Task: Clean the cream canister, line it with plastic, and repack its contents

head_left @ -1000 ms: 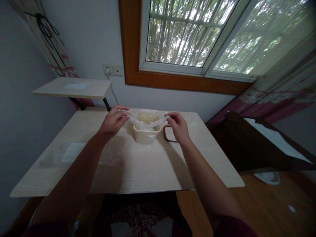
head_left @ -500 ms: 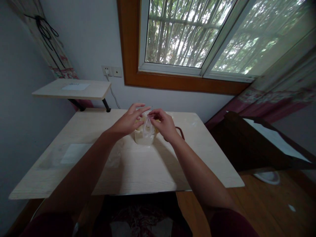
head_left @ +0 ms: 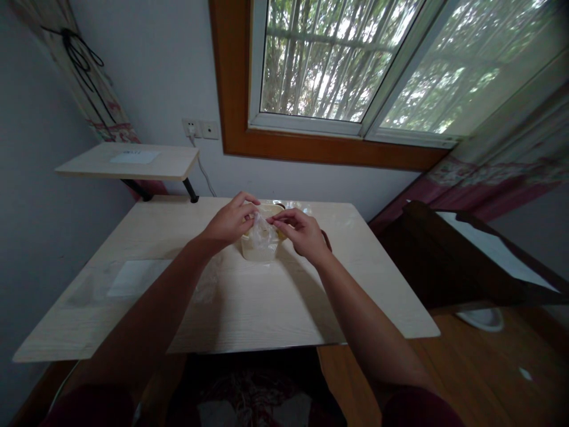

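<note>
A pale, see-through plastic container [head_left: 253, 254] stands on the table between my two hands. A thin clear plastic bag [head_left: 264, 231] bunches up at its front, over the rim. My left hand [head_left: 233, 218] pinches the bag's upper edge from the left, fingers closed. From the right, my right hand [head_left: 302, 232] pinches the other side of the bag between thumb and fingertips. Something yellowish shows inside the container, too blurred to name. A brown curved handle-like piece [head_left: 326, 240] sticks out behind my right wrist; what it belongs to is hidden.
The light wooden table [head_left: 267, 314] has a clear plastic sheet with a white paper [head_left: 137, 277] at its left. A small raised shelf [head_left: 128, 163] stands at the back left. A dark wooden piece of furniture [head_left: 462, 267] is off to the right.
My left fingers, stretched out over the container before, have closed on the bag. My right hand has shifted slightly right and down, and the bag's top is more spread between the hands.
</note>
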Available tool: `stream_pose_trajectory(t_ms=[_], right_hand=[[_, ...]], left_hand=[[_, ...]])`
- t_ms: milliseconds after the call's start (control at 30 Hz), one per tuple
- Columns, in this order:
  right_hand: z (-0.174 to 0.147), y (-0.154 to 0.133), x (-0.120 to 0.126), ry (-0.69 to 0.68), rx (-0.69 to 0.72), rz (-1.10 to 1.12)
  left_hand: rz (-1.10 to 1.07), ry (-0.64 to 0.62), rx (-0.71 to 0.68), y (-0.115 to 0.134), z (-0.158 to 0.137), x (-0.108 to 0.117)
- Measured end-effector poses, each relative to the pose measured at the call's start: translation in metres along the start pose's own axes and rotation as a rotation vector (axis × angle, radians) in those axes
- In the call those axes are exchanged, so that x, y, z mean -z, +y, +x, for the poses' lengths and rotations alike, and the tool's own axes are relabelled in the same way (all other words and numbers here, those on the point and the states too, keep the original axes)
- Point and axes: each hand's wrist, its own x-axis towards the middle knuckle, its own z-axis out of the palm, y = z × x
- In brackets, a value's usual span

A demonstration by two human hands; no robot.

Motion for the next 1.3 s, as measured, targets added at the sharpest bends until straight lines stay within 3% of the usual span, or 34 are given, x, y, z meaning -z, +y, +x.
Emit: stream_pose_trajectory(t_ms=[200,300,500,733,1000,1300], right_hand=[[-0.010,0.009,0.022,0.076,0.073,-0.256],[-0.013,0.022,0.030,0.039,0.080,-0.305],[-0.015,0.060,0.024,-0.130,-0.003,-0.120],[-0.013,0.076,0.002,-0.156,-0.079,0.128],[-0.015,0.077,-0.003,-0.097,-0.059,0.072],[-0.021,0.076,0.008,-0.033,-0.030,-0.047]], left_hand=[[-0.052,0.081,0.064,-0.003,-0.007,0.001],[-0.111,0.137,0.058,-0.008,-0.009,0.000],[-0.355,0.293,0.051,-0.023,-0.007,-0.006],[-0.762,0.384,0.274,-0.037,-0.013,-0.017],[-1.025,0.488,0.236,-0.047,-0.015,-0.023],[-1.132,0.684,0.062,-0.019,-0.011,-0.007]])
